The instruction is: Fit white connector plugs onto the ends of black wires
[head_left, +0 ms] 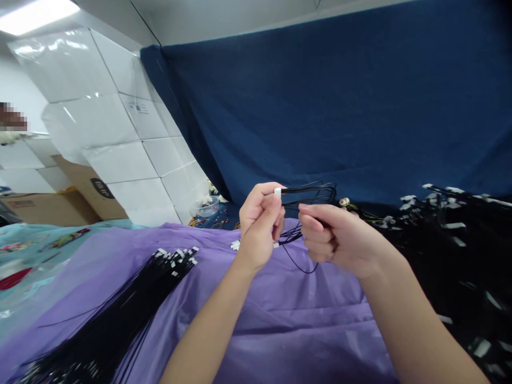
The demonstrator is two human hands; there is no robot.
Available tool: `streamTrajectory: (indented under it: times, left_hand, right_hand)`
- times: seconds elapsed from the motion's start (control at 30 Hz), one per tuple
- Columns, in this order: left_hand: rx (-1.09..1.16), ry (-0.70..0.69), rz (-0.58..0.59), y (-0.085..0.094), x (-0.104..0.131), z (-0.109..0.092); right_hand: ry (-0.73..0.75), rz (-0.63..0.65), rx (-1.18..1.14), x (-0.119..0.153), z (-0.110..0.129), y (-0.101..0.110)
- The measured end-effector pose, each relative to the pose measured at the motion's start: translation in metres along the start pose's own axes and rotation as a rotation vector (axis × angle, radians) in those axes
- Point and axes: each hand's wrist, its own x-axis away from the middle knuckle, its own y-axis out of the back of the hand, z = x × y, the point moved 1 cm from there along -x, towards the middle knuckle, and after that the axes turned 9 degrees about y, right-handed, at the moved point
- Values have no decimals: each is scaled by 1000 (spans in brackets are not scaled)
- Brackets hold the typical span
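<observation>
My left hand (262, 226) pinches a black cord bundle (308, 190) by its white tag (277, 192), near the centre of the view. The cords loop out to the right, behind my right hand (334, 234). The fingers of my right hand are curled, thumb against forefinger; what they hold, if anything, is too small to make out. Below the hands, more black cords with white ends hang over a purple cloth (280, 320). A thick bundle of white-tipped black cords (120, 314) lies on the cloth at the left.
At the right is a large dark heap of white-tagged cords (452, 266). A clear plastic bowl (206, 206) and scattered beads sit behind the cloth. A blue curtain (320, 106) hangs at the back. White boxes (108, 122) and cardboard boxes (52, 207) are stacked at left.
</observation>
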Motion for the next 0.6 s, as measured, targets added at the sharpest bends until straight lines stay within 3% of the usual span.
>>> streamTrajectory:
  times: [0.13, 0.23, 0.6]
  left_hand:
    - [-12, -64, 2, 1, 1, 2]
    - [-37, -115, 17, 0, 3, 3]
    - [-36, -102, -42, -2, 5, 0]
  right_hand:
    - [-98, -9, -199, -2, -1, -5]
    - [-85, -4, -206, -1, -1, -9]
    - [384, -128, 455, -3, -10, -19]
